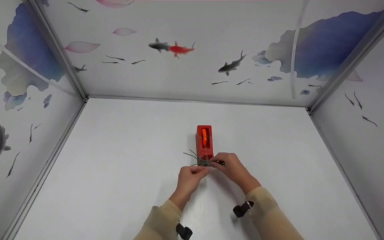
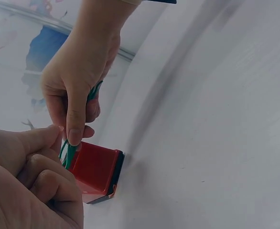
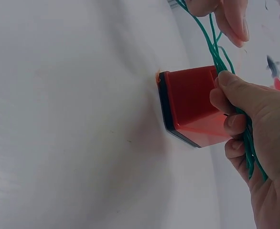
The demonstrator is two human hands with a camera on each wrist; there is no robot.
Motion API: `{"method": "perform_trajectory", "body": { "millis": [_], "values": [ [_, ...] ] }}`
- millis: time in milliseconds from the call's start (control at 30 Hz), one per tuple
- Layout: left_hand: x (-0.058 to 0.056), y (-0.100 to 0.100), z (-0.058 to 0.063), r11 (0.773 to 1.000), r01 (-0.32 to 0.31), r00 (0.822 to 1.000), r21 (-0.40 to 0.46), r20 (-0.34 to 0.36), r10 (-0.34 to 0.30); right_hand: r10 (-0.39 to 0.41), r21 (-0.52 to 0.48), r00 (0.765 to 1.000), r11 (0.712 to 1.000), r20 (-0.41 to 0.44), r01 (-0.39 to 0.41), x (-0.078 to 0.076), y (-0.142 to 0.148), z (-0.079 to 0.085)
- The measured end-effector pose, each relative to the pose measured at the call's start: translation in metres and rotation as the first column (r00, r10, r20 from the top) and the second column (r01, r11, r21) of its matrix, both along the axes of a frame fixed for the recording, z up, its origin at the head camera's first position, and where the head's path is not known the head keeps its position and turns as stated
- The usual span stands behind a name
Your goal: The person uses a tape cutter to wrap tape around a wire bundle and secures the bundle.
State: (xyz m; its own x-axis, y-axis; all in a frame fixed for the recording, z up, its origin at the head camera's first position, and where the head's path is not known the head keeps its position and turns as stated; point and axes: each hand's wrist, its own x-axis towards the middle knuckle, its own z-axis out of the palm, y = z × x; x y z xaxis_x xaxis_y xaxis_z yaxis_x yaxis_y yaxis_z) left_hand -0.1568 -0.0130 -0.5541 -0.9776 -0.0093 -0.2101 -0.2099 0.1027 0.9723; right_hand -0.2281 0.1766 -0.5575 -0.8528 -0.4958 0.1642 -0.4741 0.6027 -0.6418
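Note:
Thin green wires [image 3: 211, 40] run as a loose bundle through my right hand [image 1: 232, 165], pinched between thumb and fingers. In the right wrist view their other ends trail along the palm. Loose ends fan out to the left in the head view. Close beside the bundle is my left hand [image 1: 189, 180], its fingers curled and thumb and index fingertips [image 3: 238, 38] drawn together; I cannot tell what is between them. Just beyond both hands stands a red tape dispenser [image 1: 204, 133] with a dark base and an orange wheel [image 1: 204, 137], its near end partly covered by wires.
The white tabletop [image 1: 118, 160] spreads around the dispenser. Panels printed with fish and leaves rise at the back [image 1: 178, 76], left [image 1: 22, 126] and right [image 1: 355, 133], with metal trim where they meet. A black wrist device [image 1: 243, 209] sits on the right sleeve.

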Motion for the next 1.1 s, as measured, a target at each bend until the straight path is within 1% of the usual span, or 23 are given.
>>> {"method": "perform_trajectory", "body": {
  "millis": [133, 267, 433, 567, 700, 833, 1000, 1100],
  "values": [
    [0.001, -0.001, 0.000, 1.000, 0.000, 1.000, -0.004, 0.002, 0.000, 0.001, -0.026, 1.000, 1.000, -0.004, -0.001, 0.001, -0.001, 0.001],
    [0.000, -0.002, -0.002, 1.000, 0.000, 1.000, -0.013, 0.012, 0.000, 0.000, -0.047, 1.000, 0.999, 0.004, 0.000, 0.001, -0.001, 0.002],
    [0.001, -0.002, -0.004, 0.999, 0.000, 1.000, -0.036, 0.004, 0.000, 0.002, -0.068, 1.000, 0.998, 0.000, -0.002, 0.002, -0.001, 0.002],
    [0.002, -0.002, -0.005, 0.998, 0.000, 1.000, -0.061, 0.014, 0.001, -0.012, -0.080, 1.000, 0.997, -0.002, 0.012, 0.003, 0.000, 0.001],
    [0.001, -0.002, -0.007, 0.997, 0.002, 1.000, -0.079, 0.028, 0.000, -0.023, -0.096, 1.000, 0.995, -0.010, 0.022, 0.003, 0.000, 0.000],
    [-0.002, -0.002, -0.008, 0.995, 0.007, 0.999, -0.098, 0.034, -0.004, -0.036, -0.101, 0.999, 0.994, 0.002, 0.036, 0.003, 0.000, 0.001],
    [-0.005, -0.003, -0.010, 0.984, 0.037, 0.999, -0.172, 0.025, -0.033, -0.031, -0.087, 1.000, 0.996, -0.007, 0.030, 0.004, 0.000, 0.000],
    [-0.006, -0.003, -0.012, 0.976, 0.055, 0.998, -0.212, 0.034, -0.048, -0.022, -0.071, 1.000, 0.997, -0.013, 0.021, 0.004, 0.000, -0.001]
  ]
}}
